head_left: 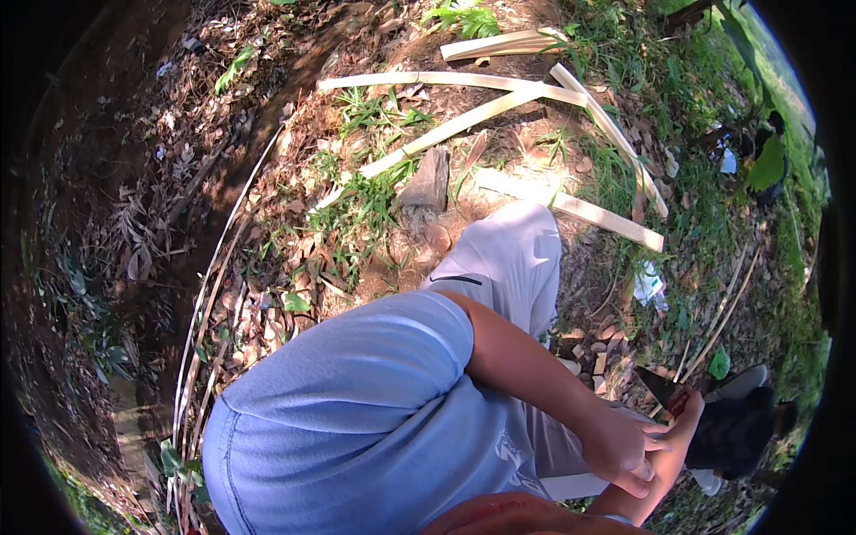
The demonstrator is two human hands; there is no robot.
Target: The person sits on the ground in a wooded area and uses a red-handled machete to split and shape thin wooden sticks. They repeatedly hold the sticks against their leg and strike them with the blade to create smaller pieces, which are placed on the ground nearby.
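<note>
Soft sky-blue knit cloth of your short-sleeved T-shirt bulges closest to the camera, creased at the sleeve with a stitched seam curving round it. Your left hand lies across your bare right forearm, fingers bent and a little parted; you cannot tell from here whether it squeezes or merely rests. Your right hand is curled around the reddish handle of a dark, flat-bladed hand tool, which sits at lower right, its blade angled up and leftward over the littered ground. Smooth, pale grey trousers stretch over your bent knee. Beyond it lie straight, flat strips of pale split wood, some crossing, with a stacked bundle of similar strips farther off. Near the knee stands a rough, grey-brown wedge-shaped block. Crumpled white-and-blue packaging lies to your right; long, thin, whitish stalks arc along your left over crisp brown leaves.
</note>
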